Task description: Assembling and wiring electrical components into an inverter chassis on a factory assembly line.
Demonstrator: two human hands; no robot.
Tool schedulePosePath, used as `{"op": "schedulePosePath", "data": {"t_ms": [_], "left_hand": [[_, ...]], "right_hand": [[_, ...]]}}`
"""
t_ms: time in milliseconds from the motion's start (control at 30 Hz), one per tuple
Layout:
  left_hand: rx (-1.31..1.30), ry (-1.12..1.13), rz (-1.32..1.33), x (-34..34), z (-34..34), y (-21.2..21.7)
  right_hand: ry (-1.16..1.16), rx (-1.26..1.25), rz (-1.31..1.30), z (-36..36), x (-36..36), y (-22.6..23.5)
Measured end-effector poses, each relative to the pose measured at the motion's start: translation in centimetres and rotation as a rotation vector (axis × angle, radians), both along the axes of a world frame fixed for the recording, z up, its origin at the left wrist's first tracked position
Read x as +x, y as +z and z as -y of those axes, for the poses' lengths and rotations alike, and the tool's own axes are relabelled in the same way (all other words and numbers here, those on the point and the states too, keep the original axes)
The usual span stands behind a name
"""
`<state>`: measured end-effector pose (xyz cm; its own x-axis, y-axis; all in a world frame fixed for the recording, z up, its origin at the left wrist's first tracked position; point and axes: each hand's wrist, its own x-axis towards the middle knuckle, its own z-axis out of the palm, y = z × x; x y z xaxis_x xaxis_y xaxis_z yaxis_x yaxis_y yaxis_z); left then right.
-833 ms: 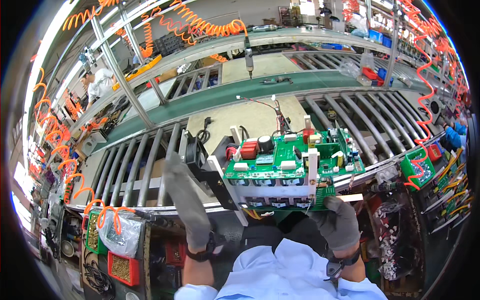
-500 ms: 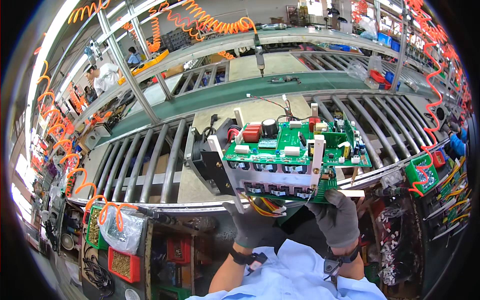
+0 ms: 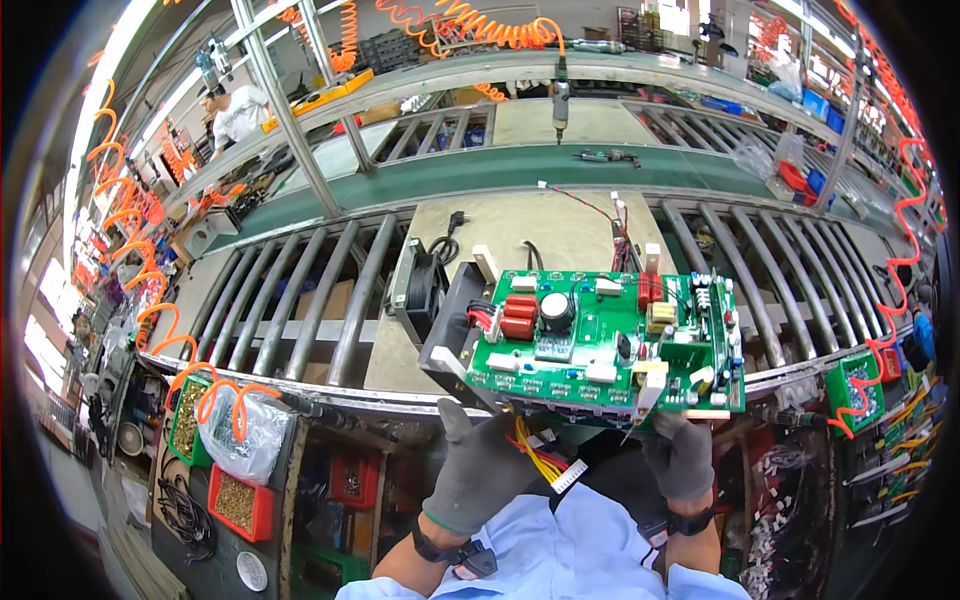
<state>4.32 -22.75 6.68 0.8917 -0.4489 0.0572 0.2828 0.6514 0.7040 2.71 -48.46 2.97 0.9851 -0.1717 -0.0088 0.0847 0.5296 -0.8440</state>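
Observation:
A green circuit board assembly (image 3: pixel 585 340) with white posts, red and black components and a black side panel (image 3: pixel 455 320) is tilted over the front edge of the bench. My right hand (image 3: pixel 682 458), in a grey glove, is closed on its front right corner. Below its front left part is my left hand (image 3: pixel 478 470), also gloved, thumb raised and spread from the fingers, whose tips are hidden. Yellow and dark wires (image 3: pixel 530 450) hang beside those fingers, ending in a white connector (image 3: pixel 569 477). A black fan unit (image 3: pixel 424 290) stands left of the assembly on a pale board (image 3: pixel 390 365).
Metal rollers (image 3: pixel 320 300) flank the pale board. A green conveyor belt (image 3: pixel 450 185) runs behind, under a hanging screwdriver (image 3: pixel 560 105). Orange coiled hoses hang at both sides. Bins of small parts, a red one (image 3: pixel 240 505) among them, stand at lower left. Another person (image 3: pixel 240 115) is far left.
The assembly has tipped so its top faces me more and its front underside is hidden. It has come nearer and away from the fan unit. My left thumb now stands up; the view has shifted.

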Motion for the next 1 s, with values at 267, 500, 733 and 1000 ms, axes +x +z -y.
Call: {"op": "schedulePosePath", "data": {"t_ms": [267,500,733,1000], "left_hand": [[-0.287,0.109,-0.214,1.5,1.3,-1.0],[-0.324,0.291,0.071,3.2,-1.8,-3.4],[-0.087,0.666,-0.078,1.0,-5.8,-5.0],[1.854,1.081,0.297,2.9,-11.5,-8.2]], "right_hand": [[0.173,-0.212,0.211,-1.0,1.3,0.8],[0.386,-0.627,0.395,-2.3,4.5,6.1],[0.600,-0.812,0.848,-2.7,8.7,9.8],[-0.024,-1.825,0.427,4.8,16.6,14.5]]}}
